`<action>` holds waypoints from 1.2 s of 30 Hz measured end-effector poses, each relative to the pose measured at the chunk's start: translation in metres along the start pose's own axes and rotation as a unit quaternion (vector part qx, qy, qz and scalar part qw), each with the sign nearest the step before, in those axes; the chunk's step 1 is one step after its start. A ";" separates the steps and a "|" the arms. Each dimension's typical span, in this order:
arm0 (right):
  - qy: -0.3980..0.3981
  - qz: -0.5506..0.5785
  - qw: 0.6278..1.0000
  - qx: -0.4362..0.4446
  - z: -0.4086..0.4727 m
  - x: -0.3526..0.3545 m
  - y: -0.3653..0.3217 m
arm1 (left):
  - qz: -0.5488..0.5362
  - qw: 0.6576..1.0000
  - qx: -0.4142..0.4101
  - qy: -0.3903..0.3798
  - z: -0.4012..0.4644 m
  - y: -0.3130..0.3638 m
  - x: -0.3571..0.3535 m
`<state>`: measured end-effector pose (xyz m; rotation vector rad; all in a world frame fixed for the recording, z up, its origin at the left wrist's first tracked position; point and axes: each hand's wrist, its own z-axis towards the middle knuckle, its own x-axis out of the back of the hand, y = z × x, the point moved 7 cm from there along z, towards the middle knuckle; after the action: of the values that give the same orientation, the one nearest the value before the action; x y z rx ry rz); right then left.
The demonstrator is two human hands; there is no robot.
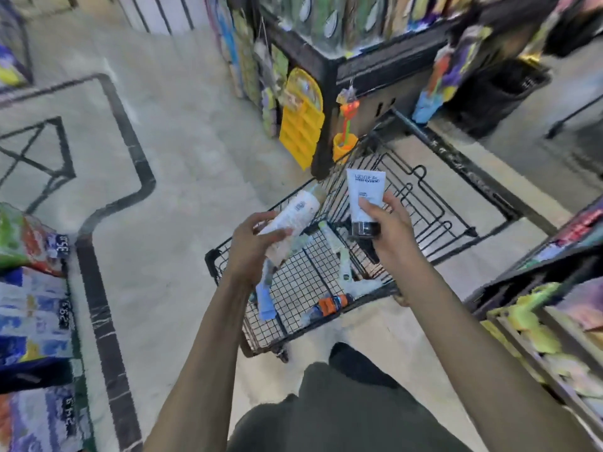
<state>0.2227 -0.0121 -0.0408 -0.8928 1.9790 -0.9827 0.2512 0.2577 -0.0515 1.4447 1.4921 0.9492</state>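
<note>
My left hand [251,246] grips a white bottle [293,216] that lies tilted, its capped end pointing up and away. My right hand [388,226] holds a white tube with a black cap [363,197], cap end down, printed face toward me. Both are held above a black wire shopping cart [228,256]. In the cart lie a light blue tube [264,300], a pale green tube [344,265] and an orange and blue bottle [331,303].
A black shelf unit [326,66] hung with yellow and coloured toys stands just beyond the cart. Shelves of packets line the left edge [32,288] and the right edge [538,321]. A black basket [499,93] sits at the back right. Tiled floor with black bands opens to the left.
</note>
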 end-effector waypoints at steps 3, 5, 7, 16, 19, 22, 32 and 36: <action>0.041 0.025 0.999 0.021 -0.032 0.024 -0.011 | 0.036 0.997 -0.028 -0.056 -0.012 0.019 -0.016; 0.056 0.040 0.997 0.039 -0.052 0.044 -0.018 | 0.027 0.996 -0.026 -0.084 -0.019 0.023 -0.028; 0.078 0.045 0.994 0.057 -0.069 0.065 -0.024 | 0.035 0.993 -0.034 -0.103 -0.026 0.026 -0.040; 0.183 0.080 0.971 0.127 -0.149 0.174 -0.049 | -0.001 0.980 -0.038 -0.197 -0.074 0.020 -0.145; 0.216 0.096 0.961 0.140 -0.187 0.215 -0.052 | -0.047 0.968 0.015 -0.247 -0.102 0.004 -0.191; 0.246 0.102 0.951 0.154 -0.229 0.257 -0.052 | -0.081 0.952 0.041 -0.292 -0.138 -0.007 -0.238; 0.340 0.150 0.908 0.195 -0.352 0.387 -0.042 | -0.127 0.896 0.139 -0.402 -0.276 -0.071 -0.377; 0.365 0.160 0.894 0.206 -0.392 0.431 -0.033 | -0.102 0.879 0.176 -0.431 -0.332 -0.101 -0.411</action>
<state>-0.3060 -0.2501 0.0258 0.0810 2.2616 -1.6059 -0.0979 -0.1482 0.0013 1.6056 1.1036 -0.1485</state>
